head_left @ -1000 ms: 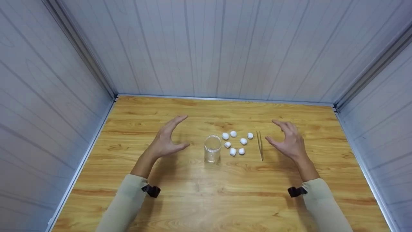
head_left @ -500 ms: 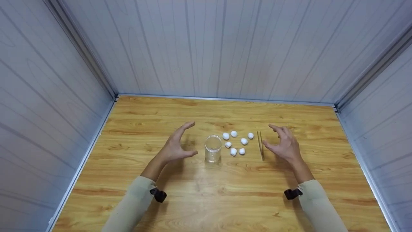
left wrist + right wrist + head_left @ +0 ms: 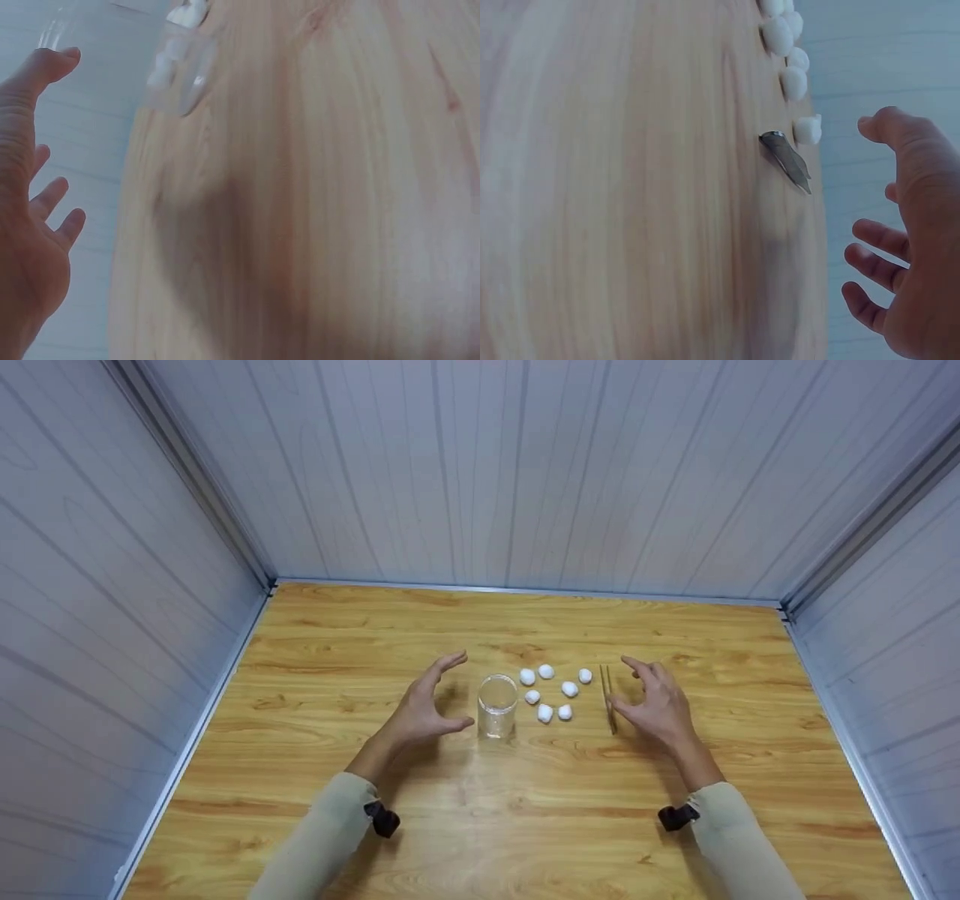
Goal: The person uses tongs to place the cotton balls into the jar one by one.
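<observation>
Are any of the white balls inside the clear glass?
No, the head view shows all seven white balls on the table, right of the clear glass.

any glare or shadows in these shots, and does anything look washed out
Head view: bright glints on the glass, a pale sheen on the table, soft shadows beside the left hand and right hand; left wrist view: a broad, soft-edged shadow on the table; right wrist view: table washed out toward the left edge, faint shadow below the tweezers.
</observation>
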`<state>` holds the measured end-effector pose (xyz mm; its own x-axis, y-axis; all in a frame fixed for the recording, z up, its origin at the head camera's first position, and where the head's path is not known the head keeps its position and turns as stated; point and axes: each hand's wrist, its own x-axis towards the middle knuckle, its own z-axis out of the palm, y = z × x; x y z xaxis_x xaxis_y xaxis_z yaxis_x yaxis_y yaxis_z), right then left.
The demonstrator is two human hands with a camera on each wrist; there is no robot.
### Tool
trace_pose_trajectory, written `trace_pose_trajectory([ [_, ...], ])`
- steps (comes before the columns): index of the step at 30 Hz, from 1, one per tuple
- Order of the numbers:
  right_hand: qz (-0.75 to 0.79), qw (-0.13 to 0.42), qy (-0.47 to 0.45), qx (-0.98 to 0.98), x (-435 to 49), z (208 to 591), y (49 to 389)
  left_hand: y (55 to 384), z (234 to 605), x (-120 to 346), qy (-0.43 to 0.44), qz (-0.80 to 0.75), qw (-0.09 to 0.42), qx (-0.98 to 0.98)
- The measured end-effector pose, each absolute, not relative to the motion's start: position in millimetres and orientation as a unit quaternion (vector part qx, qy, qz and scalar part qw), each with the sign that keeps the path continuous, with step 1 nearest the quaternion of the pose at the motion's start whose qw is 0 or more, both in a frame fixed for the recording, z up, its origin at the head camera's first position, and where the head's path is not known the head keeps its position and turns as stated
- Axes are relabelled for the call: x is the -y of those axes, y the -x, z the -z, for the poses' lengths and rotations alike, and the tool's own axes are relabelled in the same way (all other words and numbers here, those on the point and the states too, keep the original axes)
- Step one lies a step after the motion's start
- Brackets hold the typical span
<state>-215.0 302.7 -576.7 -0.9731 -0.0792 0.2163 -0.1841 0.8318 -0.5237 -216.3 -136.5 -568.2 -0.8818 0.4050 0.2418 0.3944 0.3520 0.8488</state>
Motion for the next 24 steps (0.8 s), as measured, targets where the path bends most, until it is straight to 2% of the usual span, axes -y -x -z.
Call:
trace_pose_trajectory([
  [24,-0.261,0.027,-0.044,0.964,-297.6,591.0,216.8,206.7,588.0,105.5,-0.246,-0.552,0.035,-0.796],
])
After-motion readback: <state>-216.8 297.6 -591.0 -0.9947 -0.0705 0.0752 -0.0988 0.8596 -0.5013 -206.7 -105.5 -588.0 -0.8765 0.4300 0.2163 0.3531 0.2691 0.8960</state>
